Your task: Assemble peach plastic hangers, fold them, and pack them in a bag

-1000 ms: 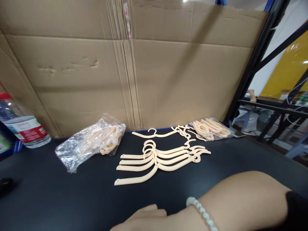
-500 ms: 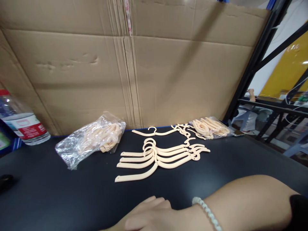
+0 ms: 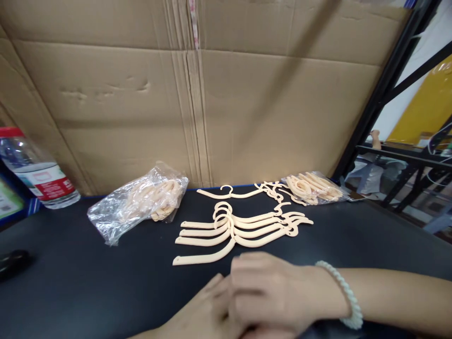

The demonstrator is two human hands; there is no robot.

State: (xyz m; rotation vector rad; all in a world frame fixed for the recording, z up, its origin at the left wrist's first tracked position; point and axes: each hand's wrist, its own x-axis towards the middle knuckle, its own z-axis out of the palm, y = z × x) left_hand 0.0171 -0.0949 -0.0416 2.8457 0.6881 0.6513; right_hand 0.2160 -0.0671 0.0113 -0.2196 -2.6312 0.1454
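Note:
My right hand (image 3: 268, 292), with a pale braided bracelet at the wrist, rests against my left hand (image 3: 201, 308) at the bottom centre. The right fingers are curled; the left fingers are blurred and partly covered, and whether anything is between the hands is hidden. Just beyond them, several cream folding hangers (image 3: 261, 242) lie overlapped on the black table (image 3: 106, 292), their hooks bunched in the middle. Behind these, another cream hanger (image 3: 212, 194) lies near the cardboard, its right end among small loose cream pieces (image 3: 271, 190).
A clear bag of cream hangers (image 3: 148, 200) lies left, another bag (image 3: 312, 188) back right. A red-capped bottle (image 3: 49, 183) and a black object (image 3: 14, 263) are at the left. Cardboard (image 3: 123, 117) stands behind; a black rack (image 3: 381, 94) and a person's hand (image 3: 375, 139) show right.
My right hand has come up and forward against my left hand, closer to the hangers. The view has shifted slightly; the hangers and bags lie as before.

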